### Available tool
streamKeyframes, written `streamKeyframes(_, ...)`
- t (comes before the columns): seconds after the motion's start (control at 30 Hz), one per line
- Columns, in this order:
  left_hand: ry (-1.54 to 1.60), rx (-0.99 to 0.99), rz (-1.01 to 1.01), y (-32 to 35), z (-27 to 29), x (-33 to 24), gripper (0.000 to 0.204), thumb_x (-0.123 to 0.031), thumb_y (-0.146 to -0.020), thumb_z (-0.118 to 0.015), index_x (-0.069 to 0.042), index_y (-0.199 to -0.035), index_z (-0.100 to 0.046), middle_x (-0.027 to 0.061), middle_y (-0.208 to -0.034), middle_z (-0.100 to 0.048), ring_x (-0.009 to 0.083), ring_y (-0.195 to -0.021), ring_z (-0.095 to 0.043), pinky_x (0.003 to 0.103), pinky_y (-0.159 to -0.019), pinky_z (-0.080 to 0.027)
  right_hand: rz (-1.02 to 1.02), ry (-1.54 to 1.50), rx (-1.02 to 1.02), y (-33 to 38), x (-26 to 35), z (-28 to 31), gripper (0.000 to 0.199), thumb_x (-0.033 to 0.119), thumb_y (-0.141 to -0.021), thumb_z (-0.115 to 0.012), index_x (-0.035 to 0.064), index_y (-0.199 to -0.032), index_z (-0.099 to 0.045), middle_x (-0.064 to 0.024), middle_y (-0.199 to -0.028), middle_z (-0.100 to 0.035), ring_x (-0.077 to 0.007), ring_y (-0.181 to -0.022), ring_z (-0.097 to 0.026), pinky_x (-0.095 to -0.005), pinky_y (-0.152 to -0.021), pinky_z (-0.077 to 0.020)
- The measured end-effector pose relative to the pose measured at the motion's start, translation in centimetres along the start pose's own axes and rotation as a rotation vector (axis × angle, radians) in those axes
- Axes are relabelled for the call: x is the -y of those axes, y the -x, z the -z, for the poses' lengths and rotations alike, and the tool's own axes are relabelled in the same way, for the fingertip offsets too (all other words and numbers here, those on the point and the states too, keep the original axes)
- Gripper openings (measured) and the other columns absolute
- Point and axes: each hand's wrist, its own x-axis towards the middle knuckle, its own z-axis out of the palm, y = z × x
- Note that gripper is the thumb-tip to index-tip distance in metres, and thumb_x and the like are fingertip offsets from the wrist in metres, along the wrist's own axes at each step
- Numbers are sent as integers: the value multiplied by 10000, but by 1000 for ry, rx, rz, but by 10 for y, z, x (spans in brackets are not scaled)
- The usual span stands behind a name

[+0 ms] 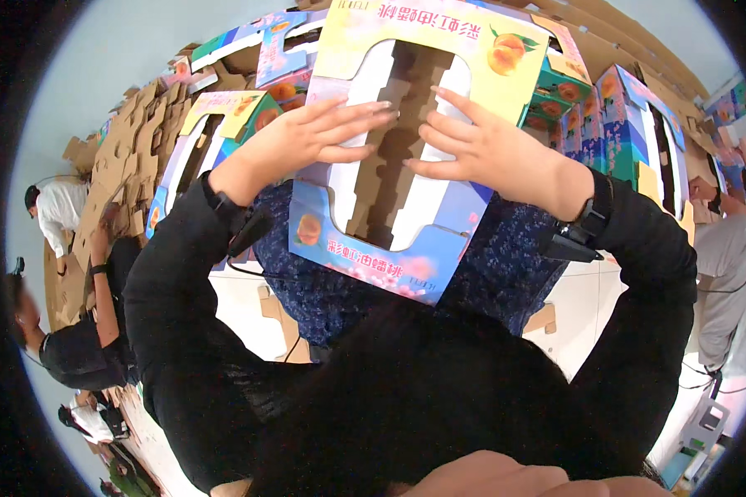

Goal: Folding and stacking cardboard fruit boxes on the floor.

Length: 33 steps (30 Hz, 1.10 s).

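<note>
A printed fruit box (pixel 435 261) of folded card, yellow at the far end and blue-pink at the near end, lies over my lap with its long cut-out window facing up. Through the window brown cardboard shows inside. My left hand (pixel 331 132) lies flat on the white flap left of the window, fingers stretched over its edge. On the opposite flap rests my right hand (pixel 481 145), its fingers spread and pointing left across the window's edge. Neither hand grips anything. Both wrists wear black bands.
Finished printed boxes (pixel 638 132) are stacked at the right, and another box (pixel 215 124) stands at the left. Flat brown cardboard sheets (pixel 133 149) pile up beyond it. Co-workers stand at the left (pixel 83 348) and right (pixel 725 273). Cardboard scraps (pixel 283 323) lie on the floor.
</note>
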Motion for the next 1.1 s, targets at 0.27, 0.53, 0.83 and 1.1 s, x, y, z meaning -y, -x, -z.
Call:
streamKeyframes(0.27, 22, -398, 756, 62, 18, 32, 307, -51, -791, -670, -150, -1072, -598, 161, -1356, -472, 365, -1254, -436, 475, -1015, -356, -429, -36, 70, 46, -7, 62, 939, -92, -602, -567, 365, -1406, -407, -104, -1135, -545, -276, -1204, -481, -473, -1138, -245)
streamKeyframes(0.53, 244, -237, 1073, 91, -9, -18, 485, -45, -781, -629, -130, -1250, -539, 86, -1365, -477, 311, -1288, -419, 453, -1026, -311, -825, 411, 79, 144, -61, 121, 920, 240, -583, -788, 309, -1419, -411, -165, -1219, -499, -348, -1166, -463, -471, -1014, -333)
streamKeyframes(0.83, 498, -128, 1103, 86, -26, -88, 540, -63, -785, -643, -133, -1301, -499, 118, -1377, -461, 336, -1313, -383, 460, -1051, -299, -886, 676, 7, 208, -103, 111, 889, 327, -617, -821, 367, -1407, -415, -179, -1195, -548, -325, -1112, -525, -433, -953, -410)
streamKeyframes(1.1, 537, -86, 1274, 106, -27, -113, 606, -46, -747, -635, -142, -1326, -482, 111, -1387, -452, 338, -1329, -359, 470, -1076, -255, -737, 412, -68, 166, -149, 31, 959, 207, -555, -801, 359, -1413, -401, -158, -1239, -508, -348, -1167, -466, -541, -1057, -305)
